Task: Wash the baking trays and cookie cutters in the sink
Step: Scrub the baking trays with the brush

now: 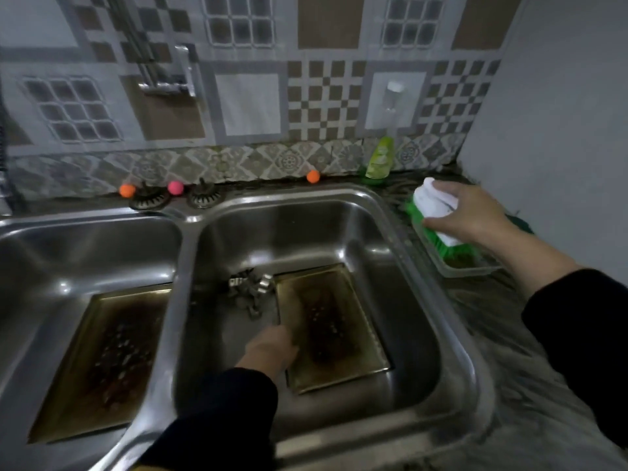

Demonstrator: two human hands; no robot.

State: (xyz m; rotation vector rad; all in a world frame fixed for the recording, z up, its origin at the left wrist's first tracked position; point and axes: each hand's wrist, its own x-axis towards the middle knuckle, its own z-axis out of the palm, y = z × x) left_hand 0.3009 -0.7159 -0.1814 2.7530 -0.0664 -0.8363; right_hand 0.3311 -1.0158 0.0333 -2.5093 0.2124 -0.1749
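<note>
Steel on every side here: I am reaching my left hand (272, 348) down into the right basin of the sink (401, 212), its fingers (277, 336) resting at the left rim of the baking tray (334, 329) lying flat on the basin floor; whether they are curling under that rim I cannot tell. I am judging this tray as thin, stiff metal, light but awkward, slippery once wet and sharp along the folded edge, so I am planning to take it by a long rim, thumb on top. Its middle is looking burnt and crusted. Beside its far left corner the cookie cutters (249, 288) are lying in a small tangle, touching the tray; I am expecting them to be light, springy and easy to bend, best lifted one by one by their walls. A second tray (102, 362), equally scorched, is sitting in the left basin. My right hand (465, 212) is gripping the white handle of a green scrubbing brush (433, 212) over a clear plastic dish (458, 263) on the bench (509, 334). Near the wall a green soap bottle (380, 159) is standing, well clear of my reach, and the cutters are crowding the drain end of the basin
</note>
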